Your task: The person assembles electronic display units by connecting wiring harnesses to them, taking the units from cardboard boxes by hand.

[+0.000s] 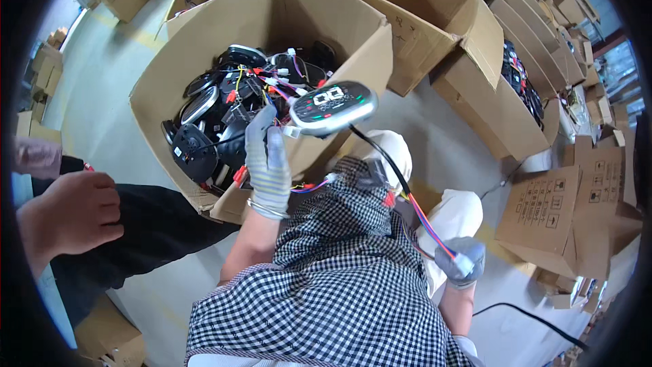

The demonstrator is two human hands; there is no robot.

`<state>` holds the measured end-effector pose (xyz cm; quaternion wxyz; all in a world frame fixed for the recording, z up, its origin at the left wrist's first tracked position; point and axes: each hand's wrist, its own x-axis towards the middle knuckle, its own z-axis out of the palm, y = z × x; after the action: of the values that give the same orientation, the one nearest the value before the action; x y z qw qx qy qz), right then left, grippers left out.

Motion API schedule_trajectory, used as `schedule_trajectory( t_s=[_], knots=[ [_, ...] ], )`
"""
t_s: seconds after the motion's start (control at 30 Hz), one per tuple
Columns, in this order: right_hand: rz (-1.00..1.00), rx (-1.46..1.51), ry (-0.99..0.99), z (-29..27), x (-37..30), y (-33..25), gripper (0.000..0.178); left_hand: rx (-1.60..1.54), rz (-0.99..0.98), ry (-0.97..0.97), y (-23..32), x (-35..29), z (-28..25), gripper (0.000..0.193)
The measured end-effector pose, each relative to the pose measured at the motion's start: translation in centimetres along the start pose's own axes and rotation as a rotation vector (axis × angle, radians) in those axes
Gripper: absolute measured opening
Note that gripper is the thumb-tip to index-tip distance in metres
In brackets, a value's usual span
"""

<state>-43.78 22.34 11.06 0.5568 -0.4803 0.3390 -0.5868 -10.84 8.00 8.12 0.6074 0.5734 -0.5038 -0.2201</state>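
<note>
My left hand [268,163], in a striped grey glove, is closed at the left end of an oval dashboard display [333,107], on its thin wires. The display's face is lit with white digits and green and red marks. A black cable [384,153] runs down from it into coloured wires. At the lower right, my gloved right hand [465,261] is closed round a white plug connector [463,265] with red and blue wires. Below the display hangs a small wire bundle with a white connector [331,177]. My left fingertips partly hide the wires there.
A large cardboard box [153,78] full of black displays [193,153] and tangled wires stands ahead. Another box [475,102] holds more at right. A co-worker's hand [78,217] is near at left. A black cable [530,309] crosses the lower right floor.
</note>
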Motion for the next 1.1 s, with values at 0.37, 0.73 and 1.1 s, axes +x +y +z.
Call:
schedule_trajectory(
  t_s=[0.37, 0.73, 1.1],
  knots=[
    [0.109, 0.034, 0.09, -2.8, -6.5, 1.7, 0.031, 0.769, 0.319, -0.455, -2.4, -4.9, 5.4, 0.075],
    [0.271, -0.028, -0.029, -6.3, -12.6, 3.8, 0.027, 0.653, 0.347, -0.409, -3.9, -8.4, 4.9, 0.105],
    [0.492, -0.027, -0.139, -7.5, -15.3, 5.2, 0.032, -0.356, -0.224, -0.581, -3.6, -9.2, 6.8, 0.094]
  ],
)
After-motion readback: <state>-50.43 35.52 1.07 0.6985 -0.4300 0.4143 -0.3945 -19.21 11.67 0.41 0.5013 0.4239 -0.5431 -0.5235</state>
